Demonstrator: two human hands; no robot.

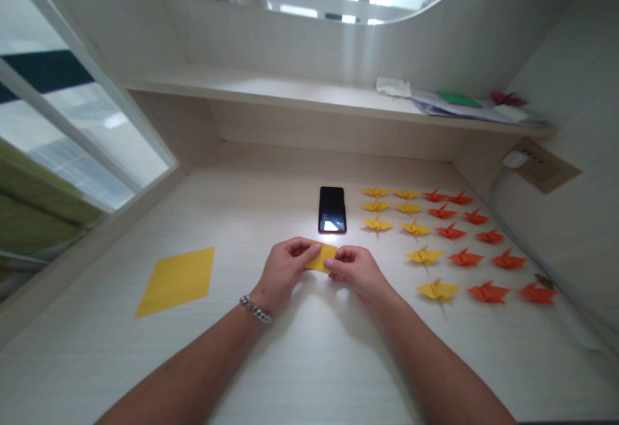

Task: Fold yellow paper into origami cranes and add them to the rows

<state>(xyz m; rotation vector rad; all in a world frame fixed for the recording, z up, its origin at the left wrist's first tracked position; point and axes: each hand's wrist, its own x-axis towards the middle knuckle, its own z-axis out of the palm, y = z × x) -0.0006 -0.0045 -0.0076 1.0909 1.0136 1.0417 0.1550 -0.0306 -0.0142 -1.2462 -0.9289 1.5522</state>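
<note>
Between both hands is a small folded piece of yellow origami paper (319,260), held just above the desk. My left hand (290,262) pinches its left side, thumb on top. At its right edge, my right hand (355,270) grips it between thumb and fingers. Fingers beneath the paper are partly hidden. A flat yellow paper sheet (178,281) lies to the left of my hands. On the right, rows of yellow paper cranes (424,255) and orange-red paper cranes (465,258) stand on the desk.
A black phone (332,209) lies just beyond my hands. A shelf (290,93) spans the back, with papers (464,109) on its right end. A cable (522,241) runs down from the wall socket (546,166) at right. A window (97,109) is at left.
</note>
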